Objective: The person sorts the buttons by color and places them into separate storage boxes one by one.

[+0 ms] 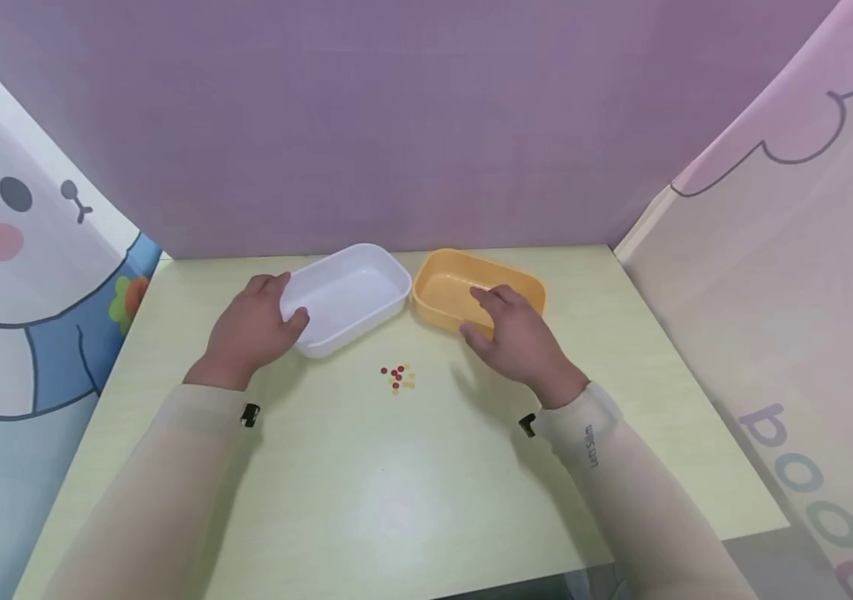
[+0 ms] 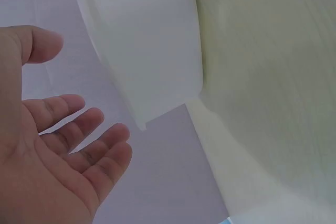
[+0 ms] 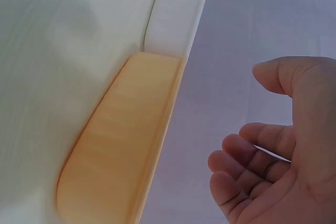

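Note:
A white rectangular tray (image 1: 347,300) and a yellow-orange one (image 1: 437,318) stand side by side at the back of the table, angled toward each other, their near corners close together. My left hand (image 1: 252,329) is at the white tray's left end; the left wrist view shows its relaxed fingers (image 2: 113,166) apart from the tray wall (image 2: 152,51). Over the front right of the orange tray hovers my right hand (image 1: 520,343), its loosely bent fingers (image 3: 226,190) holding nothing. In front of the trays lies a small cluster of red pieces (image 1: 394,372) and yellow pieces (image 1: 410,385).
The pale wood-grain table (image 1: 366,500) ends at a purple backdrop (image 1: 396,125). Printed panels flank it, a cartoon one (image 1: 14,283) on the left and a lettered one (image 1: 794,333) on the right.

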The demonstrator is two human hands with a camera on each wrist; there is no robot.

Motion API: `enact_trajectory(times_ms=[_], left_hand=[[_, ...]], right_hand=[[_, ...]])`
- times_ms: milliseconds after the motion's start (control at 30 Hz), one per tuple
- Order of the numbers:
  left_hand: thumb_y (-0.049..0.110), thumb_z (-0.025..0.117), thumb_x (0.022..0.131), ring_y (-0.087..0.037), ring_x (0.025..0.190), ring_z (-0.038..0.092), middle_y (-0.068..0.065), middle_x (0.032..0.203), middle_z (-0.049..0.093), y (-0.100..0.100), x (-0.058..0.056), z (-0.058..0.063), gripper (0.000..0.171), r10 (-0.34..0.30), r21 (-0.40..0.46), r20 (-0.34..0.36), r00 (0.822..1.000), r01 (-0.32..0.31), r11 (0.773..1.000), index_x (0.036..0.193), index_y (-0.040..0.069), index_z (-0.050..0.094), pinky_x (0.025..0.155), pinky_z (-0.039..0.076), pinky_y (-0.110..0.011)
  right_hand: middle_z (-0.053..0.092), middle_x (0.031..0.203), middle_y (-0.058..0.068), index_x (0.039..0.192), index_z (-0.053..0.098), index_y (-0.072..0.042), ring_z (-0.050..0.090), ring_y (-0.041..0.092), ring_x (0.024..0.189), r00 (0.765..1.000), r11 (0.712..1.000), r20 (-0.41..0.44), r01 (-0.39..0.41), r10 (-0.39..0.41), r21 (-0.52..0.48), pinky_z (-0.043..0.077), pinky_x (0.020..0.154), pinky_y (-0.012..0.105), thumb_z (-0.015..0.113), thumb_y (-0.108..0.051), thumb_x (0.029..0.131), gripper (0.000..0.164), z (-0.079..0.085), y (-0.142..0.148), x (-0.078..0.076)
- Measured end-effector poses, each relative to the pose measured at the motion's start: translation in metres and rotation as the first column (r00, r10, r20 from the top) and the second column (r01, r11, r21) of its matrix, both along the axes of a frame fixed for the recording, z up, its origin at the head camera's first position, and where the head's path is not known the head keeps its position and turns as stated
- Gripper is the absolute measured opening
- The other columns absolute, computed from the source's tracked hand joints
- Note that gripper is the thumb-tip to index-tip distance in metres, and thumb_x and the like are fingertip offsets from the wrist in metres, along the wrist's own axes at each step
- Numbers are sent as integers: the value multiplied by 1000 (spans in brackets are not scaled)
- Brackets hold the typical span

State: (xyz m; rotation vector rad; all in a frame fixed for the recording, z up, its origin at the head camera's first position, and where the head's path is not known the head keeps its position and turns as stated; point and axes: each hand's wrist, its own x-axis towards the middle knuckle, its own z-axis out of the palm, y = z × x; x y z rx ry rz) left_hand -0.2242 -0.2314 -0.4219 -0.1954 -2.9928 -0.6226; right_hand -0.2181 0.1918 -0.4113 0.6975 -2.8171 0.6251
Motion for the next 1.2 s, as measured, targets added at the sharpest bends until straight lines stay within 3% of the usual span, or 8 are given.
enact_trajectory(times_ms=[233, 500, 767, 1000, 1200], left_hand=[[43, 51, 111, -55, 133, 62, -34, 159, 48, -3, -2, -3, 75, 50, 41, 9, 999, -50, 998, 169, -3, 42, 112, 53, -73], [39, 50, 111, -50, 128, 66, -35, 153, 54, -5, -1, -3, 71, 99, 110, 9, 995, -100, 989, 165, -5, 47, 105, 56, -70], [35, 49, 111, -49, 128, 66, -33, 146, 59, -9, -4, -7, 66, 159, 151, 31, 987, -162, 975, 163, -6, 49, 106, 56, -69], [34, 48, 111, -46, 117, 64, -31, 135, 62, -12, -2, -11, 65, 189, 175, 54, 980, -196, 965, 161, -7, 52, 99, 56, -66], [32, 49, 110, -46, 116, 63, -31, 132, 63, -12, -1, -20, 63, 220, 199, 48, 974, -225, 954, 159, -8, 54, 97, 57, -64]], right_hand=[[68, 148, 19, 157, 61, -2, 73, 34, 118, 999, 1000, 49, 8, -8, -3, 64, 99, 53, 71, -41, 109, 63, -3, -3, 0], [70, 146, 16, 152, 66, -1, 73, 33, 118, 995, 999, 99, 10, -7, -32, 64, 101, 53, 71, -39, 109, 58, -4, -4, 1], [74, 141, 15, 147, 69, -1, 76, 32, 112, 990, 998, 138, -12, 20, -55, 66, 99, 49, 72, -40, 108, 55, -12, -7, -1], [79, 129, 16, 140, 74, -1, 76, 26, 103, 991, 998, 128, -32, 39, -58, 67, 92, 45, 74, -35, 107, 47, -17, -11, 1], [82, 115, 9, 129, 79, -6, 76, 21, 97, 989, 995, 137, -42, 53, -85, 67, 88, 42, 78, -30, 106, 33, -25, -14, 2]])
